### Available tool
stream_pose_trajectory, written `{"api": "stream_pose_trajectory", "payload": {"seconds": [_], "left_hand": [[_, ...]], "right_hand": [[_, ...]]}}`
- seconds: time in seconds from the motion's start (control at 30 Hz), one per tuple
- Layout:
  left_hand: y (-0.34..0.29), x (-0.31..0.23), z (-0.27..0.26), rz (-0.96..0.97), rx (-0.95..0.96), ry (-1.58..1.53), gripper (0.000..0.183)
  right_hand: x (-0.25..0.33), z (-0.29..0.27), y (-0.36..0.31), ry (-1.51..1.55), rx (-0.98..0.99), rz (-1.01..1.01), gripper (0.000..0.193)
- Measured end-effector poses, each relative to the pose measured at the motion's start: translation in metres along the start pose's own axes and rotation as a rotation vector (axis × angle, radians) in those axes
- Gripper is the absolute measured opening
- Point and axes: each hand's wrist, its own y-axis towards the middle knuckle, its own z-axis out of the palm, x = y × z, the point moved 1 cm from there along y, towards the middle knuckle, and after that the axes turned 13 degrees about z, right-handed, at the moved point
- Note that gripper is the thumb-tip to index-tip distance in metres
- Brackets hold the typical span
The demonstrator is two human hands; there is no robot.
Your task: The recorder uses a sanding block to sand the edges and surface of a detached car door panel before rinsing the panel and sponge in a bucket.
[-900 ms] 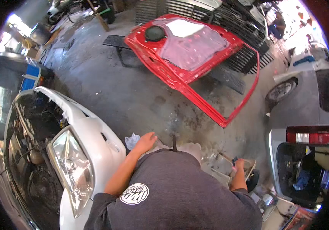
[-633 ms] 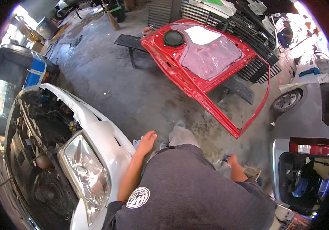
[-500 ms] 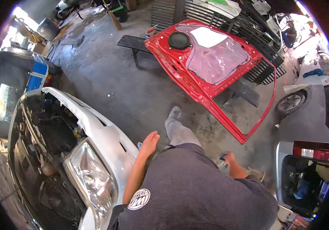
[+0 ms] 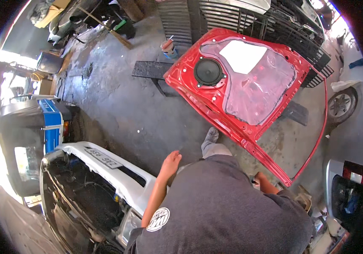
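My left hand point(image 4: 171, 163) is held out by my left side, its fingers loosely stretched and nothing seen in them. On the other side, my right hand point(image 4: 262, 181) is curled round something small and dark that I cannot make out; my shirt hides part of it. Ahead of me a red car door point(image 4: 207, 106) lies across dark bench supports. A round black speaker point(image 4: 208, 72) and a clear plastic sheet point(image 4: 270, 89) show on its inner side. The door's narrow end reaches close to my right hand, apart from it.
To my left stands a white car front point(image 4: 122, 175) with its engine bay exposed. A dark bench point(image 4: 149, 70) juts from under the door, beside a tin can point(image 4: 169, 48). Farther off are a broom point(image 4: 120, 38) and slatted black panels point(image 4: 228, 19). A wheel point(image 4: 340, 103) shows at the right.
I have stepped on and my view has turned, so the red door appears nearer and lower. More of the white car's front shows. Both hands keep much the same pose.
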Motion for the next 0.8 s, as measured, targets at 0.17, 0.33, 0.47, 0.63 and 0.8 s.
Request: {"api": "stream_pose_trajectory", "payload": {"seconds": [0.17, 0.33, 0.47, 0.63, 0.8], "left_hand": [[0.082, -0.014, -0.033, -0.080, -0.003, 0.104, 0.044], [0.152, -0.025, -0.035, 0.129, 0.233, 0.066, 0.045], [0.209, -0.019, -0.033, 0.266, 0.447, 0.095, 0.046], [0.289, -0.001, -0.049, 0.410, 0.695, 0.158, 0.049], [0.368, 0.011, -0.090, 0.370, 1.045, 0.129, 0.050]], "right_hand": [[0.024, -0.006, 0.006, -0.171, -0.069, -0.108, 0.019], [0.028, 0.031, 0.024, -0.423, -0.251, -0.307, 0.026], [0.036, 0.076, 0.033, 0.392, -0.185, -0.077, 0.021], [0.095, 0.131, -0.010, 0.898, -0.186, 0.171, 0.021], [0.226, 0.178, -0.102, 1.608, -0.039, 0.247, 0.023]]}}
